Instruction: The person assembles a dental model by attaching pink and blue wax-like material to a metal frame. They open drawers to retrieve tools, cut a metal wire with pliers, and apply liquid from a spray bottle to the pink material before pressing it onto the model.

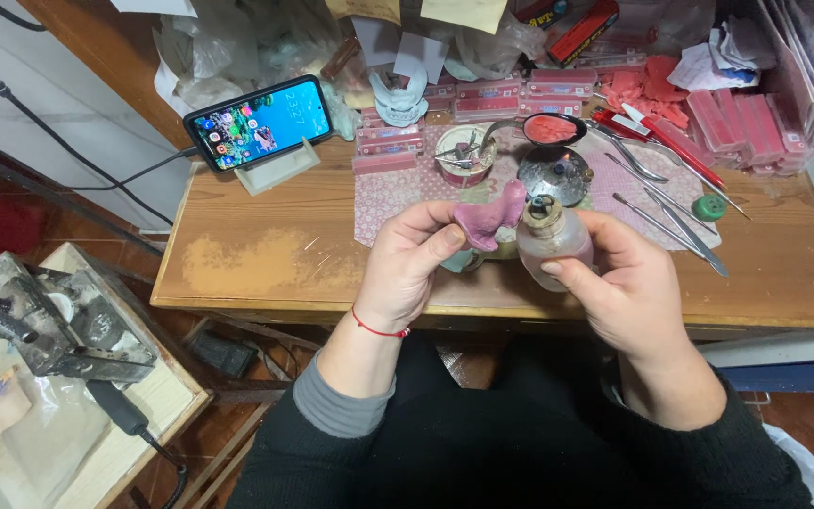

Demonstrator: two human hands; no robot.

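I see my left hand (pixel 412 259) with fingers pinching the pink wax piece (pixel 488 219) just left of the small bottle (pixel 550 238), whose open mouth points up, wrapped in my right hand (pixel 619 283) above the bench (pixel 266 264).

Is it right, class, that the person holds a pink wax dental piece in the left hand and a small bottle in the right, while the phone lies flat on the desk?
Not quite. The head view shows the phone propped in a stand, not flat. The left hand does hold the pink wax dental piece, the right hand the small bottle.
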